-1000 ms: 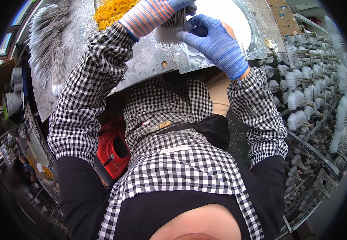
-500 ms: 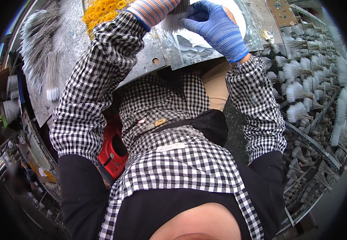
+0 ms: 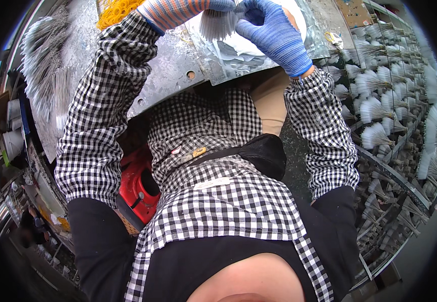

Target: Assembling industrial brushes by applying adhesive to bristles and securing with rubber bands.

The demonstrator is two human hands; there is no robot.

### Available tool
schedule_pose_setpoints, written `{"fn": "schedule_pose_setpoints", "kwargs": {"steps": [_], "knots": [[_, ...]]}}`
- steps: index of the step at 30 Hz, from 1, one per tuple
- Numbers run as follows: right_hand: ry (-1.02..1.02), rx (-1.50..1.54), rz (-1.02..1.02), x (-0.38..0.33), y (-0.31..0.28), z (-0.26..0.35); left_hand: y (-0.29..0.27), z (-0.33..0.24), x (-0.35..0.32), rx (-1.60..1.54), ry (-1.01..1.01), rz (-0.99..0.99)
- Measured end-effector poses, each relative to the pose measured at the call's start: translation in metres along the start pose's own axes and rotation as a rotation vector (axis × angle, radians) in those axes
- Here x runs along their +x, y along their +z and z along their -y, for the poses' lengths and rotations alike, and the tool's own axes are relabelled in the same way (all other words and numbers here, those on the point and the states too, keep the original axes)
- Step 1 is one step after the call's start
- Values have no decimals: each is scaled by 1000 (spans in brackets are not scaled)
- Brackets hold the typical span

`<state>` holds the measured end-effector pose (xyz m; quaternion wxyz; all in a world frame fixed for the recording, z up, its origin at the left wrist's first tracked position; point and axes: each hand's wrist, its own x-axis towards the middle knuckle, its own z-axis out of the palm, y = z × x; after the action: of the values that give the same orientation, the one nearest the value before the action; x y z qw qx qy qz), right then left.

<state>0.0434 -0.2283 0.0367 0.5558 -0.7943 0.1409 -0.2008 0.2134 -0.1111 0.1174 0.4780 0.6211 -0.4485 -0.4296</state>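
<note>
My left hand (image 3: 180,11), in an orange-and-blue striped glove, is closed on a bundle of thin wire-stemmed brushes (image 3: 216,26). The bundle's pale bristle ends fan out downward between my hands. My right hand (image 3: 274,36), in a blue glove, has its thumb and fingers curled in at the bundle's right side, near the stems. The upper part of the bundle is cut off by the picture's top edge. Under my hands lies a round white sheet or dish (image 3: 248,48) on a smeared, clear-covered board (image 3: 264,64).
A heap of yellow rubber bands (image 3: 117,12) sits beside my left sleeve on the metal table (image 3: 170,63). Loose wire brushes (image 3: 45,65) are piled at the far left. Racks (image 3: 397,173) with several fanned bundles (image 3: 374,108) stand at right. A red stool (image 3: 140,186) is by my left side.
My left hand has shifted left and slightly up. More of the bundle's fanned bristle ends now shows between my hands. My right hand has barely moved.
</note>
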Motion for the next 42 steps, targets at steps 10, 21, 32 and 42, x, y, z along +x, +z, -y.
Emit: {"fn": "schedule_pose_setpoints", "kwargs": {"steps": [10, 21, 32, 42], "knots": [[50, -89, 147, -2, -8, 15, -6, 11, 3, -174, 80, 21], [51, -220, 33, 4, -2, 9, 2, 6, 7, -270, -10, -93], [-54, -58, 89, 10, -7, -36, 30, -9, 17, 252, 169, -115], [175, -430, 125, 6, -20, -38, 38, -1, 19, 1085, 480, -166]]}}
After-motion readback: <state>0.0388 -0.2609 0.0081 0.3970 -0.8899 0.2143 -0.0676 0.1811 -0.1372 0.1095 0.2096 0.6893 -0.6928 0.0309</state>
